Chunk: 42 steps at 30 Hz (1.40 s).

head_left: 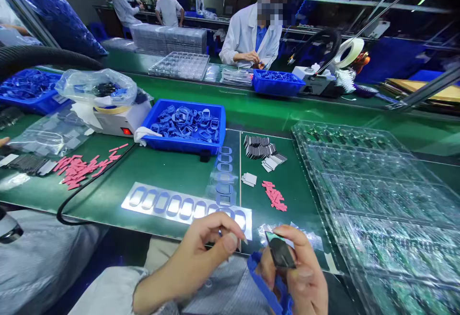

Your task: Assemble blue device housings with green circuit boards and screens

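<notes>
My right hand (305,269) grips a small dark rectangular panel with a glossy face (280,252) by its edges, tilted above the table's front edge. A loose blue band (259,276) hangs beneath that hand; whether the fingers also hold it I cannot tell. My left hand (201,253) is to the left of the panel, apart from it, with thumb and index finger pinched; anything between them is too small to make out. Just beyond the left hand lies a white sheet (126,203) bearing a row of blue-rimmed frame-shaped stickers. Crumpled clear film (312,239) lies behind the right hand.
A blue bin (158,138) of blue plastic frames stands mid-table. Pink strips (275,196) and striped pieces (257,147) lie ahead. Clear trays (323,181) fill the right side. A black cable (64,205) crosses at left. A co-worker (235,32) works opposite; another person's sleeve (43,253) is left.
</notes>
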Tool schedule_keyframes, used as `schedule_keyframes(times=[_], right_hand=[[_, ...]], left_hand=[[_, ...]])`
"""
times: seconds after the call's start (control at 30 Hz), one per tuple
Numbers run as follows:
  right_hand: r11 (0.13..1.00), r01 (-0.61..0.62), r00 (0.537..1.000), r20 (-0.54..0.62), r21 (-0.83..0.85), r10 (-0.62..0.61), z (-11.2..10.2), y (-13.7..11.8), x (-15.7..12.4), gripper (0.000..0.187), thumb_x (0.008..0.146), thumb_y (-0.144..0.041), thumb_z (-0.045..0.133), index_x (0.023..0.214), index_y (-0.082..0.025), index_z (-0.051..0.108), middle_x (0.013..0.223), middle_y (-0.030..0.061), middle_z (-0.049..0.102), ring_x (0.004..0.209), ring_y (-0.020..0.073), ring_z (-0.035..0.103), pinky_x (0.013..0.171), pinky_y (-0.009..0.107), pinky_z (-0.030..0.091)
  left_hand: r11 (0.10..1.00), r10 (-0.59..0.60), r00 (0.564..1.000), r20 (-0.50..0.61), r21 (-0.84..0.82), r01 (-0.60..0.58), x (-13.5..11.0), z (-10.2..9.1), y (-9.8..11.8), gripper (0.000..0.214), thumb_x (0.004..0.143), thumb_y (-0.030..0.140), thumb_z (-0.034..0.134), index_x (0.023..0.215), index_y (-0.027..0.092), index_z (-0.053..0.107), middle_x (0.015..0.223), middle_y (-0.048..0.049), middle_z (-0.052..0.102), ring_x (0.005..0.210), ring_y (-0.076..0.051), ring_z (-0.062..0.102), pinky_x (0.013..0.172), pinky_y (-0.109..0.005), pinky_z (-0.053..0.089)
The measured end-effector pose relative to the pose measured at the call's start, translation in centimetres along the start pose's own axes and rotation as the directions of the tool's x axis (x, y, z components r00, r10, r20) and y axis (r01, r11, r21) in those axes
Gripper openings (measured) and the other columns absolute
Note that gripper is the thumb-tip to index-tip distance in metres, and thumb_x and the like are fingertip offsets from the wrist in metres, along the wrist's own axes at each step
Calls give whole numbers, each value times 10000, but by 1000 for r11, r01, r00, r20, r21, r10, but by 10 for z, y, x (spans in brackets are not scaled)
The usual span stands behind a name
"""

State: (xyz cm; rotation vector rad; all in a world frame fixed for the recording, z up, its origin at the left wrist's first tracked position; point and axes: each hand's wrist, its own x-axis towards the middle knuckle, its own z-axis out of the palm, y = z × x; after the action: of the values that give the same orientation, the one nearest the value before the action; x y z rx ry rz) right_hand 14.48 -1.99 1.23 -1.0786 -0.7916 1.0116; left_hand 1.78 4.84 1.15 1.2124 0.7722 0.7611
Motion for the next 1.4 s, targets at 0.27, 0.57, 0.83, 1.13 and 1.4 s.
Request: schedule_keyframes(times=[0.27,0.57,0.83,1.13,1.4], right_hand=[[983,181,872,467,-28,-147,-24,8,10,312,874,-506,523,1065,-273,605,408,-65,477,303,78,351,371,208,308],[936,329,898,347,-126,-269,-25,9,5,349,864,-573,497,977,-268,622,519,-29,559,501,129,530,455,213,416],[692,638,764,395,-339,-511,-40,-2,18,254,894,-384,552,1047,-205,647,907,73,674,807,195,620,673,333,525],[528,673,734,558,-518,-388,-52,-1,13,282,931,-363,487,1120,-197,614,1063,95,626,989,222,588,794,355,520],[536,682,717,599,-497,-357,-53,0,15,300,921,-371,500,1158,-222,609,1114,102,635,997,242,606,785,383,534]], left_hand=[[891,-416,774,476,45,451,-1,0,-7,513,647,666,632,570,167,539,498,81,393,445,-51,297,426,-203,237],[598,-388,708,590,-423,680,-23,10,-41,500,451,588,811,630,141,676,544,61,536,447,-30,428,474,-153,373],[513,-234,887,399,-724,461,-23,12,-32,392,618,477,776,823,148,718,743,-9,673,704,-90,642,734,-228,519],[513,-229,905,358,-746,425,-22,12,-33,619,605,485,776,1098,143,625,926,-59,679,848,-136,665,791,-255,520],[516,-206,905,371,-745,423,-22,15,-37,658,603,488,770,1154,167,610,913,-69,704,870,-167,694,782,-267,525]])
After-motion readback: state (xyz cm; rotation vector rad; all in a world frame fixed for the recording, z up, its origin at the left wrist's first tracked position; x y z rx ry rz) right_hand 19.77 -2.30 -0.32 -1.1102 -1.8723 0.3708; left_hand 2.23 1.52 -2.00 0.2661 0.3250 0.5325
